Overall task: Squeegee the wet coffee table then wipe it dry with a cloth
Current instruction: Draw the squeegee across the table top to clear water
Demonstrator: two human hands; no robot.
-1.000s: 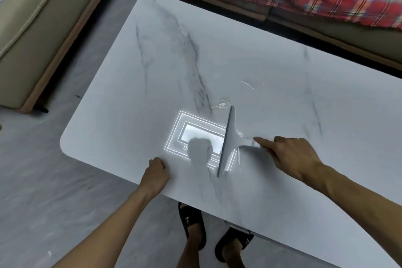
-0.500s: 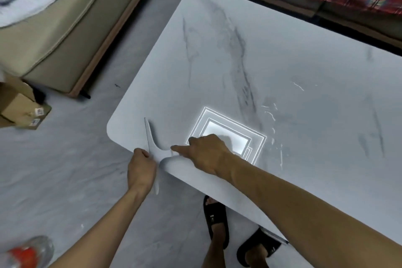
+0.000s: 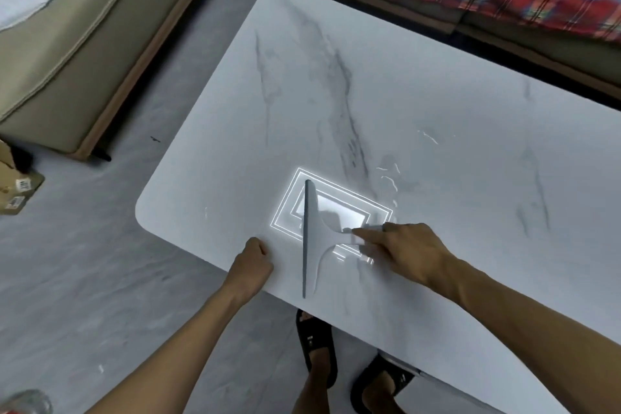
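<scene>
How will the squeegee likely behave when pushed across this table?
The squeegee, thin and held by the right hand alone, is probably light and fairly stiff. On the glossy, water-streaked coffee table its long blade should slide easily, not roll.

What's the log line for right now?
right hand: grips grey flat-bladed squeegee on white marble coffee table | left hand: curled at table edge | water streaks: present

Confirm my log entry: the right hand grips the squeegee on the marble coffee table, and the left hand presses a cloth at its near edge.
One thing is wrong. The head view shows the left hand holding no cloth: it rests as a bare fist at the near edge of the coffee table. The right hand does grip the squeegee on the table.
</scene>
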